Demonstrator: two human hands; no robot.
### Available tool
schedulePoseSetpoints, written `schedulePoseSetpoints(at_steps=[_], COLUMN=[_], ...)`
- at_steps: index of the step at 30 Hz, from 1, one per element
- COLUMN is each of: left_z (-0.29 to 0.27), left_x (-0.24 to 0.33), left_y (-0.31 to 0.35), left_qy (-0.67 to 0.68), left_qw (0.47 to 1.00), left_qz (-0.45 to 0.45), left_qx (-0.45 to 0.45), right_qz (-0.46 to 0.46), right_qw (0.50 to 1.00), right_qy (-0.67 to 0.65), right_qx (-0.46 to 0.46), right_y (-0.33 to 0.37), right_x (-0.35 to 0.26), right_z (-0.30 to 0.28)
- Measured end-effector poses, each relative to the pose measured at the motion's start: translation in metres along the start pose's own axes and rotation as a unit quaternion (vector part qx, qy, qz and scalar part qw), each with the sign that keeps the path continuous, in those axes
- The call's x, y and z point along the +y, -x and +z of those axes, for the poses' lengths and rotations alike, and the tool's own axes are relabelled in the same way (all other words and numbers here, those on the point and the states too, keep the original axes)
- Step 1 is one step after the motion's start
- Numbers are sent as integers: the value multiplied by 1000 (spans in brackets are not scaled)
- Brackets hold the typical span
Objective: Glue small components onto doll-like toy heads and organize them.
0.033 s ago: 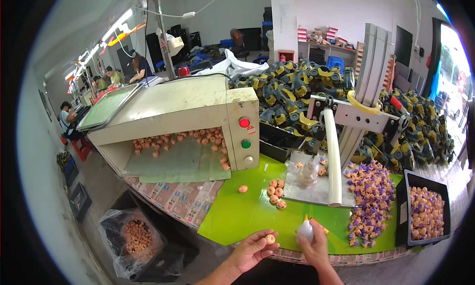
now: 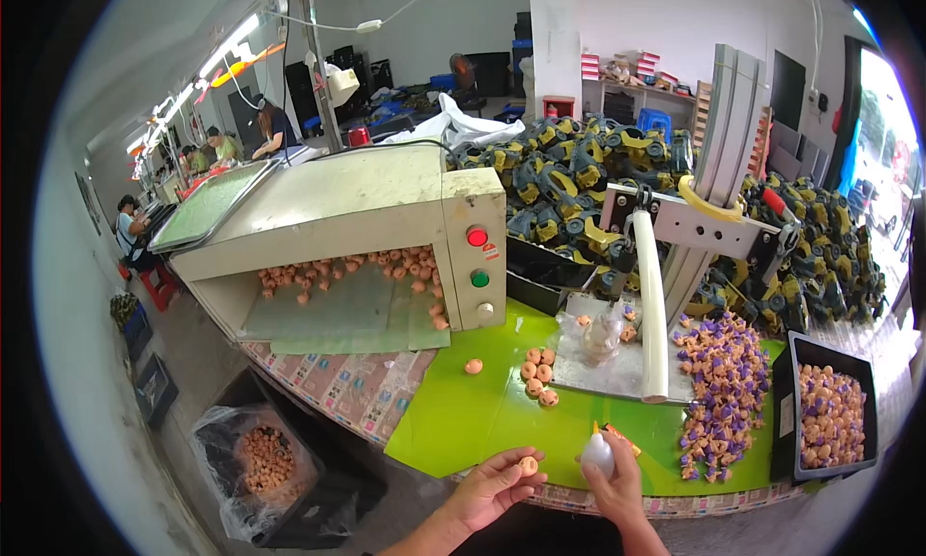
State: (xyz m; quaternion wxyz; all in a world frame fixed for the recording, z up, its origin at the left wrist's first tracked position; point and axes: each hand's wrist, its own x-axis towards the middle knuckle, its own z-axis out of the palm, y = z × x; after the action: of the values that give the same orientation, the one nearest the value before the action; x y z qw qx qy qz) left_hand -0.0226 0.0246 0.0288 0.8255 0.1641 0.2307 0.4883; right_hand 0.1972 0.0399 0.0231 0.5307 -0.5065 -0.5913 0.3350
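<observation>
My left hand (image 2: 487, 490) is closed, pinching a small peach-coloured toy head (image 2: 528, 466) between thumb and fingertips. Wrapped in my right hand (image 2: 619, 487) is a white squeeze bottle (image 2: 597, 454), its yellow nozzle (image 2: 596, 429) pointing up. The two hands are apart, low over the near edge of a green mat (image 2: 453, 416). Just beyond the bottle, partly hidden by it, lies a small red and yellow object (image 2: 622, 438). Several more toy heads (image 2: 534, 387) sit grouped on the mat, with a single one (image 2: 474, 366) to their left.
A beige box-shaped machine (image 2: 328, 189) holding many heads stands at left. Right are a lever press (image 2: 653, 310), a pile of peach and purple toy parts (image 2: 721, 392) and a filled black bin (image 2: 786, 426). A plastic-lined crate (image 2: 217, 440) stands lower left. Yellow-grey toys are heaped behind; people sit far left.
</observation>
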Motion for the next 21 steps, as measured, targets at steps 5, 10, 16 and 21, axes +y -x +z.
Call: schedulePoseSetpoints(at_steps=[5,10,16,21], left_z=[-10,-7,-9,-9], left_x=[-15,-16,-21,-21], left_y=[-4,-16,-19,-21], left_qy=[-9,-15,-14,-14], left_qw=[1000,1000,1000,1000], left_qz=[18,17,20,21], left_qx=[18,13,8,9], right_qz=[65,147,63,-22], right_qw=[996,980,991,999], right_qy=[-33,-135,-119,-36], right_qx=[-47,24,14,19], right_y=[22,21,26,25], right_x=[-26,-31,-9,-8], right_z=[-22,-22,-18,-13])
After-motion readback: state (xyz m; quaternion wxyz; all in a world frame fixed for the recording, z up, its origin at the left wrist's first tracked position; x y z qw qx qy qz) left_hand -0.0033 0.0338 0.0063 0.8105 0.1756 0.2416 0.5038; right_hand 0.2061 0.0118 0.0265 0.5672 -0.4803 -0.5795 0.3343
